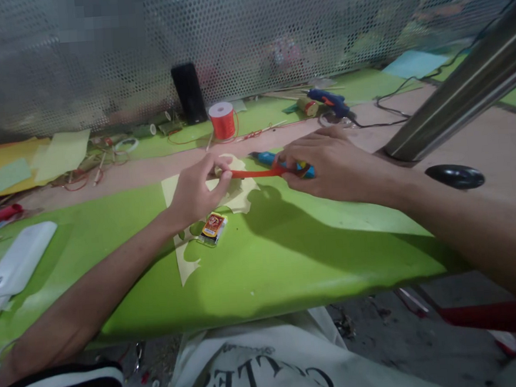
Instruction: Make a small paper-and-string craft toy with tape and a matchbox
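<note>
Between my two hands, above the green tabletop [246,277], runs one red strip [256,173], flat, narrow and nearly straight; my left hand [198,189] pinches one end between thumb and forefinger, my right hand [326,159] pinches the other, its fingers bunched together; one blue cutter [264,157] shows behind them, whether held or lying I cannot tell; near the left hand lies one small packet [214,226], its red and yellow label too small to read; farther out stand one spool of red cord [224,126] and one black phone [188,94], with one blue glue gun [332,101] rightward; upside down on my shirt [251,347], LLE is legible.
</note>
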A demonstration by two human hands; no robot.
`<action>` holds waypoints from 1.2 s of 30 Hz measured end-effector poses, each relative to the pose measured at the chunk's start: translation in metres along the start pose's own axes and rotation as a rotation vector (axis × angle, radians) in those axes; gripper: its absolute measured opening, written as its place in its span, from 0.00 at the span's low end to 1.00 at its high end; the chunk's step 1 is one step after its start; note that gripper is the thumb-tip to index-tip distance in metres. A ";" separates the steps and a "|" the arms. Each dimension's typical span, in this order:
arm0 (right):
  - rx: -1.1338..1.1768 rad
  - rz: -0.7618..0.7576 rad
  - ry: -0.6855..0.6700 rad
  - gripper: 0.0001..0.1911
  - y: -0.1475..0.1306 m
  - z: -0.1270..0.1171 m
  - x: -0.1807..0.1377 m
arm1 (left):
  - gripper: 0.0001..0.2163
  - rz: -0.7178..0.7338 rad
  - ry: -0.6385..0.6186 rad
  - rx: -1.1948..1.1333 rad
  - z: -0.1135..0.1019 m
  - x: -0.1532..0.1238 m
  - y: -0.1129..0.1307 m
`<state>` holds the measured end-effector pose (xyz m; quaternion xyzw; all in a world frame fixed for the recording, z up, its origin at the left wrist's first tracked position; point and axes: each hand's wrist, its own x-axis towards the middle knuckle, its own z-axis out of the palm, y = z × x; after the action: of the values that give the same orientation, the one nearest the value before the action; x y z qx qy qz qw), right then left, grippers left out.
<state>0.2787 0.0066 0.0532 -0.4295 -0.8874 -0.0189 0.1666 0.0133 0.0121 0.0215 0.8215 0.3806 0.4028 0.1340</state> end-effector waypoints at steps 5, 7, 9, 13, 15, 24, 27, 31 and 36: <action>0.015 0.022 -0.033 0.05 0.000 0.000 -0.002 | 0.04 -0.001 -0.012 0.000 0.000 -0.002 -0.001; 0.018 0.024 -0.014 0.05 0.000 -0.001 -0.002 | 0.04 -0.010 -0.014 -0.026 0.000 -0.002 -0.001; 0.018 0.024 0.022 0.04 0.000 -0.001 -0.003 | 0.03 -0.006 -0.016 -0.051 -0.001 -0.003 0.000; 0.037 0.015 0.065 0.06 0.001 0.000 -0.003 | 0.02 0.015 -0.025 -0.040 -0.003 -0.004 0.004; 0.039 0.010 0.067 0.05 0.002 0.001 -0.003 | 0.02 0.022 -0.029 -0.014 -0.003 -0.004 0.006; 0.037 0.007 0.050 0.05 0.001 0.000 -0.003 | 0.03 -0.015 0.014 0.043 0.001 -0.003 0.004; 0.040 0.005 0.052 0.05 0.001 0.000 -0.003 | 0.03 0.014 0.021 0.045 0.001 -0.003 0.003; 0.044 0.011 0.050 0.05 0.001 0.001 -0.004 | 0.03 0.033 0.028 0.035 0.001 -0.003 0.002; 0.043 0.012 0.046 0.06 0.001 0.001 -0.004 | 0.03 -0.006 0.039 0.069 0.001 -0.002 0.003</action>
<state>0.2819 0.0042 0.0507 -0.4307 -0.8808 -0.0087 0.1964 0.0151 0.0088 0.0210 0.8166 0.3991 0.4049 0.0995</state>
